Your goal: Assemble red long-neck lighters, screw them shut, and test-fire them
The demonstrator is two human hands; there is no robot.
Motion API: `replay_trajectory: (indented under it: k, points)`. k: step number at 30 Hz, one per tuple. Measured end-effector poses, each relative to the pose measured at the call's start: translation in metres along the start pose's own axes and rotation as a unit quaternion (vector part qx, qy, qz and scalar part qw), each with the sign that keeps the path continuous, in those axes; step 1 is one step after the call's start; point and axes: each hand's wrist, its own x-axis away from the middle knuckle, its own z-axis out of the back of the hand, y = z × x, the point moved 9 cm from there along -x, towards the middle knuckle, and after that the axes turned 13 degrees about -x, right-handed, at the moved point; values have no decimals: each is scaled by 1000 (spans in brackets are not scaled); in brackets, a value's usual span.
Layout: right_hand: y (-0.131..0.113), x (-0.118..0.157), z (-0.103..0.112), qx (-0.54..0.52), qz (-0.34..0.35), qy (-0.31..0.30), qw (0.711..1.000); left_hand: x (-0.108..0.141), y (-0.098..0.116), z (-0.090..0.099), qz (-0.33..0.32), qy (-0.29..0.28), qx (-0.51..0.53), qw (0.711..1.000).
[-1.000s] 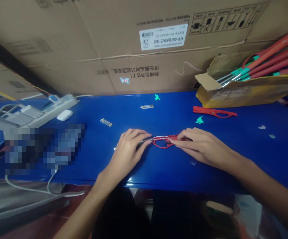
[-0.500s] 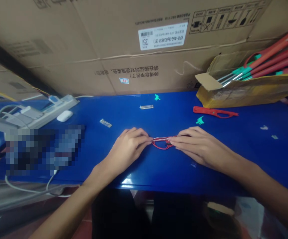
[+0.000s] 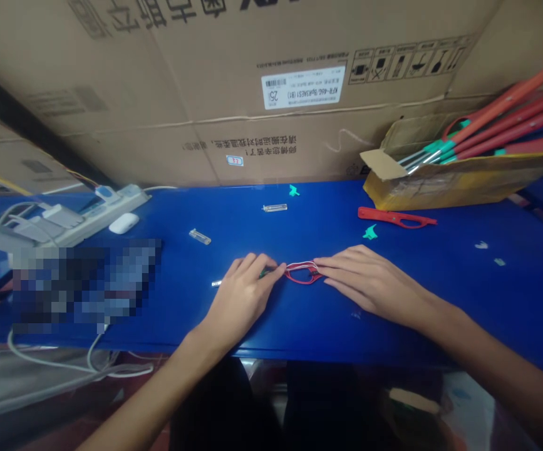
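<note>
Between my two hands lies a red long-reach lighter casing [image 3: 300, 281] with a looped handle. A thin white wire runs along the top of its loop. My left hand [image 3: 247, 288] pinches the left end, where a bit of green shows by the fingers. A shiny metal tip [image 3: 216, 284] sticks out left of this hand. My right hand [image 3: 369, 282] is closed over the right end of the casing, its fingertips by a small dark part at the loop. The fingers hide much of the casing.
On the blue table [image 3: 252, 338] lie two clear lighter tanks [image 3: 275, 208], green plastic pieces [image 3: 369, 232] and another red casing half [image 3: 397, 218]. A carton [image 3: 440, 181] of red lighters stands at the back right. A power strip [image 3: 102, 210] with cables and a white earbud case [image 3: 124, 223] sit left.
My left hand has shifted slightly, so that the metal tip and a bit of green now show. Both hands still hold the casing. The camera view has tilted up a little.
</note>
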Motion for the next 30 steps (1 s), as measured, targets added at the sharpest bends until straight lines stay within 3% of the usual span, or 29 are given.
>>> replay_trajectory:
  k: [5,9,15,20,25,30]
  points:
    - [6,-5,-2,-30,-40,-4,999,0,0,6,16,43,17,999]
    - [7,-13,-7,-24,-42,-16,999,-2,1,7,19,34,45,998]
    - [19,-33,-12,-98,-46,-85,991,-1,0,6,29,20,58,998]
    - [31,-51,-1,-140,-61,-28,988,1,-1,3,29,7,75,997]
    - [40,-46,-11,-151,-104,23,983,2,-3,2,31,7,91,995]
    - [52,-38,-23,-129,-151,-16,980,1,-4,1,43,-8,104,994]
